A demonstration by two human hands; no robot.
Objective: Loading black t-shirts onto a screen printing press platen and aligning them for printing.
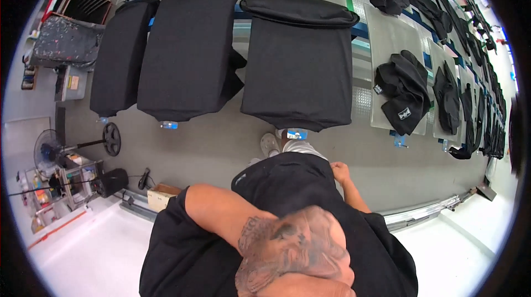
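My tattooed left hand is raised close in front of my black shirt, the arm bent across my chest. Its fingers curl inward, and whatever they may hold is hidden. Lower down, my right hand hangs beside my hip near the shirt hem, fingers curled in, with nothing seen in it. In front of me a black garment is stretched over a flat board, its far edge bunched into a thick roll. To its left, another black garment covers a second board. Neither hand touches these.
A third covered board stands further left. On the right, crumpled black garments lie on pale boards, with several more beyond. A floor fan, a cluttered shelf cart and a small box stand at the left.
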